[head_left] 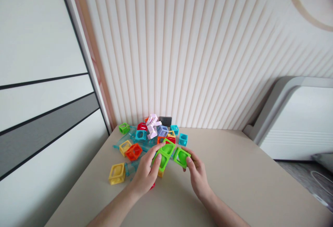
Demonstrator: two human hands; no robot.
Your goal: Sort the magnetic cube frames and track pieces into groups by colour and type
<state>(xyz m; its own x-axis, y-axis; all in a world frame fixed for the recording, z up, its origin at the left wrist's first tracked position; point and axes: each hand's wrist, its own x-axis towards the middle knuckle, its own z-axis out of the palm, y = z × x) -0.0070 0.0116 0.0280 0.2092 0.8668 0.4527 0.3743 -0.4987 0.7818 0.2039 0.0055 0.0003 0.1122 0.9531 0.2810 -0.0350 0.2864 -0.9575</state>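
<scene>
My left hand (148, 169) is closed on two green blocks (167, 148) that sit edge to edge. Between thumb and fingers, my right hand (196, 171) grips a single green block (181, 157), a small gap to the right of the pair. All these blocks are hollow cubes with rounded openings. Partly hidden beneath my left hand are a yellow block (161, 174) and a red piece (152, 186). An orange block (133, 151) and a yellow block (117, 173) lie left of that hand.
Loose blocks and clear blue pieces (134, 166) pile up at the table's back left, with a lilac piece (152, 126) on top. A blue block (183, 139) lies behind my right hand. A black socket (165, 121) is on the ribbed wall; a white headboard-like panel (299, 123) stands right.
</scene>
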